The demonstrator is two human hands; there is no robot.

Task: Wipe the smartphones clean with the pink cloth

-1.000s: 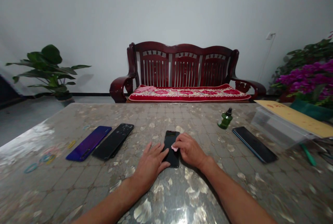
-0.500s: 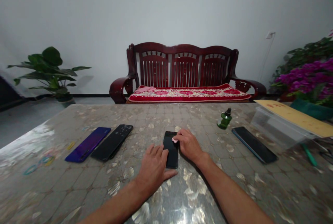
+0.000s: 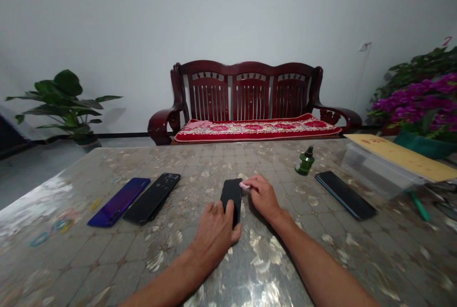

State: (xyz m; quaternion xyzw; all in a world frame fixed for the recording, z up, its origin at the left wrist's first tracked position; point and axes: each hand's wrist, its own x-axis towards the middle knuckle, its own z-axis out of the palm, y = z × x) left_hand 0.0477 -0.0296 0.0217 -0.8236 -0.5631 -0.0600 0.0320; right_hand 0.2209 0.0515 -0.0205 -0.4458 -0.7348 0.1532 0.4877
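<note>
A black smartphone (image 3: pixel 231 189) lies on the table in front of me, its dark face up. My left hand (image 3: pixel 218 222) grips the lower part of it, with fingers across the face and the thumb by the bottom right corner. Between the fingertips of my right hand (image 3: pixel 262 193) is a small, pale pink piece of cloth or tissue (image 3: pixel 244 185), mostly hidden. That piece is at the phone's upper right edge.
To the left lie a black phone (image 3: pixel 153 198), a purple-blue phone (image 3: pixel 119 201) and several rubber bands (image 3: pixel 63 223). On the right stand a green bottle (image 3: pixel 304 162), another phone (image 3: pixel 344 194) and a clear plastic box (image 3: pixel 378 169). A wooden bench (image 3: pixel 250 69) is behind the table.
My right hand has moved the pink piece from the phone's face to its upper right edge. My left hand's fingers and thumb have closed further over the lower part of the phone.
</note>
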